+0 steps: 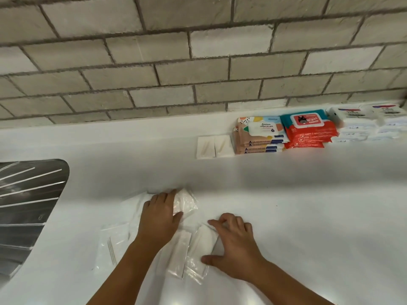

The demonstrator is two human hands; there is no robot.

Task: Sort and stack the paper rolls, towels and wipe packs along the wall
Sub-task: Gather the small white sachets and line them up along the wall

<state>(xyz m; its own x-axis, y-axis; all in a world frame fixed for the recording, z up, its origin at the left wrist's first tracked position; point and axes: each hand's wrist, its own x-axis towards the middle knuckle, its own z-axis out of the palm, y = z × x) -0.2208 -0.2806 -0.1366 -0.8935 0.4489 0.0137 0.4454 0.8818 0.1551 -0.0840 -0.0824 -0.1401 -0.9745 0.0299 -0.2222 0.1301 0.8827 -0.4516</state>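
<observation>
The left hand (159, 214) lies flat, fingers fairly straight, on a crinkled pack (186, 202) of white paper in clear film. The right hand (233, 241) has bent fingers and a spread thumb, gripping a flat pack (204, 238) across its width. A slim pack (178, 249), also white in clear film, lies between the two. At the left a clear bag (110, 241) holds a few thin sticks (111, 252). All four rest on the smooth white tabletop (308, 205).

Against the wall (198, 62) of pale brick tiles, two small white packets (214, 146) lie side by side. Touching them is a pastel stack (259, 139) of about four wipe packs, its lid writing too small to read. Next is a red stack (308, 133) of about three, marked "Wipes", "80" and "BABY". Two white stacks (370, 126) follow, with blurred labels. A ribbed steel drainer (26, 205) sits far left.
</observation>
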